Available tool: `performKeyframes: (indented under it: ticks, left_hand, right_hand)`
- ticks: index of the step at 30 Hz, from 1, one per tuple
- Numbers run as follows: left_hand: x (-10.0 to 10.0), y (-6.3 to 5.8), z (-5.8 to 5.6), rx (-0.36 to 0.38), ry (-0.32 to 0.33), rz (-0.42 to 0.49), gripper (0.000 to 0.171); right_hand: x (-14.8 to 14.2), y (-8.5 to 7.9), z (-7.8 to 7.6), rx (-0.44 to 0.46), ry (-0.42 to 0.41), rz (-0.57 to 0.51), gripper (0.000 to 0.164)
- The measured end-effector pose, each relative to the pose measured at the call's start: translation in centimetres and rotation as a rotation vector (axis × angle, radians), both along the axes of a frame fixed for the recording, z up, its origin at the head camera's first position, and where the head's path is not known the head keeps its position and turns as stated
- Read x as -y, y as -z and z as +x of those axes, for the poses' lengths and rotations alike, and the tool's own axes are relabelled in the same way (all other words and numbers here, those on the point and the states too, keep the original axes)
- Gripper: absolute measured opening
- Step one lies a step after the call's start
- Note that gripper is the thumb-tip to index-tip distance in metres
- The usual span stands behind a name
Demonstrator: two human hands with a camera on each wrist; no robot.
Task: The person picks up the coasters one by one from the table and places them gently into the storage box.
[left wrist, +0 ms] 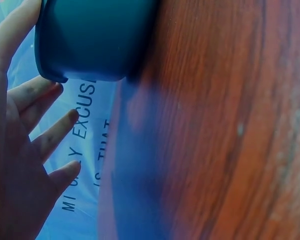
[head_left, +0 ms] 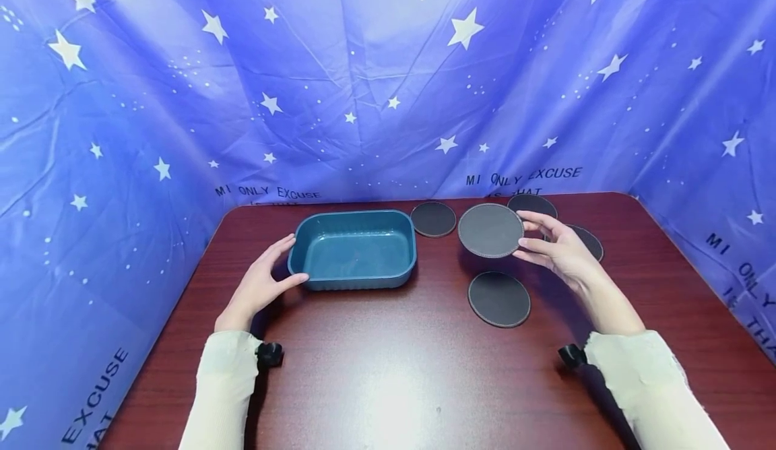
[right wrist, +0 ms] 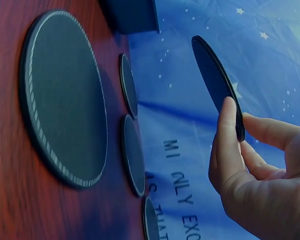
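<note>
A round dark coaster [head_left: 491,231] with a stitched edge is pinched at its right side between the thumb and fingers of my right hand [head_left: 560,251]. It hangs above the table, and the right wrist view shows the held coaster [right wrist: 215,80] nearly edge-on. My left hand [head_left: 257,288] touches the left end of a teal rectangular bin [head_left: 351,283], its thumb at the near corner and its fingertips at the rim. In the left wrist view the fingers [left wrist: 55,135] are spread and fairly straight, several of them off the bin. The bin's visible inside holds nothing.
Several more coasters lie flat: a near coaster [head_left: 499,300], one coaster [head_left: 433,219] beside the bin, a back coaster [head_left: 532,204] and a right coaster [head_left: 588,242] partly behind my right hand. The reddish-brown table [head_left: 388,356] meets a blue star-printed curtain [head_left: 364,86].
</note>
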State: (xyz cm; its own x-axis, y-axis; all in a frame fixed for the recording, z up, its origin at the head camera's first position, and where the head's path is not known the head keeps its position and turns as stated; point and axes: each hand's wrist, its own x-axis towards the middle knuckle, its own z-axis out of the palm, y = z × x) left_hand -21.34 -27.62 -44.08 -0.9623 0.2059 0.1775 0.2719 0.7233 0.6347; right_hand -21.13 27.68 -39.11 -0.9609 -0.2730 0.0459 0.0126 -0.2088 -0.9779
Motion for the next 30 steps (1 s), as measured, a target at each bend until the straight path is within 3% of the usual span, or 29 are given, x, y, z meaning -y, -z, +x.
performKeyframes:
  ticks: [8, 30]
  left_hand:
    - [0.0, 0.5, 0.1, 0.004, 0.004, 0.01, 0.085]
    - [-0.1, 0.1, 0.2, -0.004, 0.024, 0.02, 0.084]
  right_hand:
    - [2.2, 0.2, -0.4, 0.01, -0.016, 0.009, 0.051]
    - [8.7, -0.5, -2.2, 0.038, -0.094, 0.109, 0.06]
